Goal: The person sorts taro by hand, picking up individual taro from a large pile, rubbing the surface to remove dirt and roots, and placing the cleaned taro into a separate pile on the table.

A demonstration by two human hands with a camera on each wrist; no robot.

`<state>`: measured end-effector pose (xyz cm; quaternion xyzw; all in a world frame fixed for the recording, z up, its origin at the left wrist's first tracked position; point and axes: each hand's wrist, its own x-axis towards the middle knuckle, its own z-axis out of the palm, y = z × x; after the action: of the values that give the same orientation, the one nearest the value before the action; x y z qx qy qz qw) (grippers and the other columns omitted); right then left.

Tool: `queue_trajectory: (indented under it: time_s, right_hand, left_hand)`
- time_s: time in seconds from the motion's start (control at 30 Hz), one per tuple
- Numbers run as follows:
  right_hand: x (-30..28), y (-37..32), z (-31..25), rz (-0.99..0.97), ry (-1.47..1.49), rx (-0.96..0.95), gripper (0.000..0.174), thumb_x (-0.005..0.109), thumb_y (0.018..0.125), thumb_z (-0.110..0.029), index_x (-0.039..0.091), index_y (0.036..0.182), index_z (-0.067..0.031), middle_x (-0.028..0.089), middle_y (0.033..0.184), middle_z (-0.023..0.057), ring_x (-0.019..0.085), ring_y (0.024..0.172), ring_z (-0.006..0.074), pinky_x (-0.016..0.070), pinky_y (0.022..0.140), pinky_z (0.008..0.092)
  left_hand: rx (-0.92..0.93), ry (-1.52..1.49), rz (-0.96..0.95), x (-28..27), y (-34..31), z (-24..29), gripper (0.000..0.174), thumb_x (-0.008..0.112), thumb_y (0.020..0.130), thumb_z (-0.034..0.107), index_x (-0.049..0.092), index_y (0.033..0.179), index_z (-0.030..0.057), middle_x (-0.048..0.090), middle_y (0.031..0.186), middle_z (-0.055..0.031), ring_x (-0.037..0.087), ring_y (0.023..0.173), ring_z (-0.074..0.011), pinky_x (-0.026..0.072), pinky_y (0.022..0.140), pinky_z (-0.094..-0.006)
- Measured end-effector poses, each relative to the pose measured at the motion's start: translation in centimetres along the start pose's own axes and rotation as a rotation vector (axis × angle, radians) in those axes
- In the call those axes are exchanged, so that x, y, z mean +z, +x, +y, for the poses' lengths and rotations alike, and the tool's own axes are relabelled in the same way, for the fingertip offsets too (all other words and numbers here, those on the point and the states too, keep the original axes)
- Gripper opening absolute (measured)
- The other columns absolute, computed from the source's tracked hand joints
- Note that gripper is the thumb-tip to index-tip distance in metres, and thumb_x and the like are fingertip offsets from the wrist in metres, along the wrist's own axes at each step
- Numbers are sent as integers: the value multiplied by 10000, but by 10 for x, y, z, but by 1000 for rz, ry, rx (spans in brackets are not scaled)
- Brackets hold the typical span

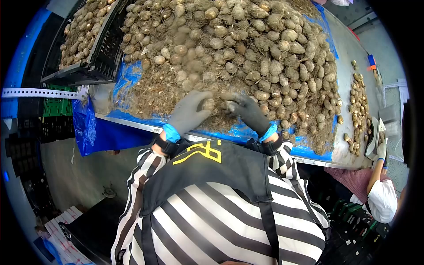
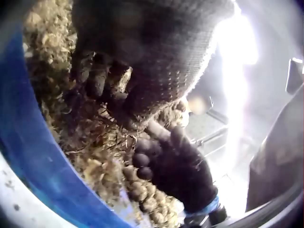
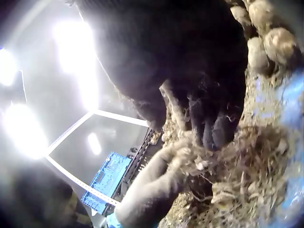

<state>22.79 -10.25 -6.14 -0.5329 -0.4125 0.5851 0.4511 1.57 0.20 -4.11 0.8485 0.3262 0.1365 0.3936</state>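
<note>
Gloved in grey, my left hand (image 1: 192, 111) holds a brown, hairy taro corm (image 1: 208, 104) low over the front of the heap. Part of a pale-ended corm (image 2: 122, 80) shows at its curled fingers in the left wrist view. My right hand (image 1: 247, 112), in a darker glove, is close on the right with bent fingers directed at the corm. In the right wrist view, its fingers (image 3: 218, 128) curl down near the left glove and loose fibres; I cannot tell whether they pinch any. Root fibres (image 1: 150, 95) cover the sheet beneath both hands.
A large pile of taro corms (image 1: 274, 57) fills the table's middle and back. A black crate (image 1: 95, 66) of corms stands at left. Blue sheeting (image 1: 128, 81) lines the metal table. A separate row of corms (image 1: 357, 101) and another person's gloved hand (image 1: 381, 150) are at right.
</note>
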Motion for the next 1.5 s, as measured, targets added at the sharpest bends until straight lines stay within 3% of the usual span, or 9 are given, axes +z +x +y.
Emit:
queue_trajectory:
  time_s: [0.13, 0.23, 0.37, 0.77, 0.97, 1.17, 1.27, 1.47, 1.5]
  right_hand:
    - [43, 19, 4, 70, -184, -272, 440, 599, 940, -219, 555, 1296, 35, 677, 1109, 115, 625, 987, 167, 491, 869, 304]
    - [44, 19, -19, 125, -214, -60, 371, 576, 938, -212, 615, 1218, 28, 700, 1077, 137, 646, 982, 190, 497, 871, 323]
    - [45, 29, -9, 221, -278, -221, 276, 550, 934, -189, 672, 1107, -11, 709, 952, 162, 678, 856, 242, 516, 782, 344]
    - [50, 32, -7, 241, -287, -262, 238, 573, 926, -181, 680, 1049, -8, 690, 864, 159, 648, 760, 254, 500, 713, 350]
    - [27, 33, -21, 220, -329, -4, 257, 571, 928, -158, 685, 1124, -38, 706, 915, 94, 646, 806, 195, 507, 749, 316]
    - [46, 27, -24, 108, -234, -299, 317, 611, 894, -165, 651, 1184, -43, 679, 1070, 116, 647, 946, 204, 502, 842, 333]
    - [47, 30, -21, 67, -284, -245, 272, 639, 869, -178, 681, 1097, -37, 669, 1018, 120, 642, 908, 218, 498, 811, 342]
    - [44, 36, -12, 155, -388, -145, 200, 650, 846, -212, 676, 906, -24, 655, 821, 153, 636, 760, 292, 491, 702, 381]
    - [41, 40, -6, 192, -436, -176, 215, 647, 849, -227, 670, 892, -18, 651, 805, 168, 633, 749, 314, 489, 697, 394]
  left_hand:
    - [30, -131, -10, -14, -8, 12, 628, 677, 768, 53, 501, 1370, 59, 576, 1165, -124, 594, 1038, -236, 482, 915, -339]
    - [-149, -433, -38, -16, -12, 14, 757, 666, 761, -2, 391, 1463, 60, 550, 1171, -101, 578, 1017, -163, 504, 866, -295]
    - [-221, -658, -93, -9, -11, 4, 822, 636, 770, -23, 305, 1518, 65, 534, 1132, -65, 555, 967, -99, 505, 795, -243]
    - [-78, -506, -123, -11, -12, -2, 759, 586, 846, 52, 264, 1534, 58, 555, 1228, -44, 550, 984, -107, 493, 798, -242]
    - [-356, -916, -190, -32, -15, 13, 771, 540, 843, 67, 217, 1543, 53, 594, 1244, -118, 619, 835, -142, 537, 674, -290]
    - [-368, -1188, -173, -24, -15, 4, 703, 475, 909, 152, 199, 1549, 63, 623, 1146, -101, 635, 777, -163, 520, 665, -264]
    - [-297, -909, -226, -30, -16, 5, 706, 492, 911, 114, 194, 1547, 51, 620, 1153, -101, 625, 740, -156, 524, 675, -275]
    - [104, -112, -123, -19, -22, 4, 735, 537, 934, 75, 138, 1550, 29, 433, 1458, -172, 567, 1184, -238, 453, 998, -320]
    - [20, -300, -153, -22, -21, 5, 738, 537, 936, 77, 130, 1550, 24, 397, 1485, -176, 515, 1244, -241, 424, 1028, -322]
